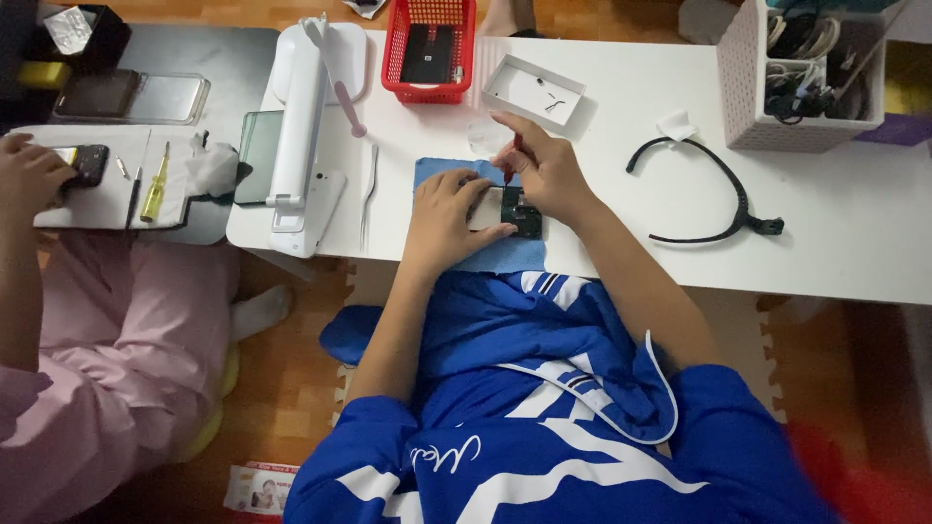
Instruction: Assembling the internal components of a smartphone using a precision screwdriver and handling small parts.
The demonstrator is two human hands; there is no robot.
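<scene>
Two hands point(500, 194) on one phone point(515, 211)

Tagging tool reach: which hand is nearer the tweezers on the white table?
Left. The left hand rests on the blue mat, the side toward the tweezers, steadying the phone. The right hand is farther off, holding a red screwdriver.

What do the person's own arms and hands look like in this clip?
Both forearms are bare, as are the left hand and right hand: no gloves, rings or watch visible. The bright blue top with white stripes and lettering has short sleeves.
</scene>
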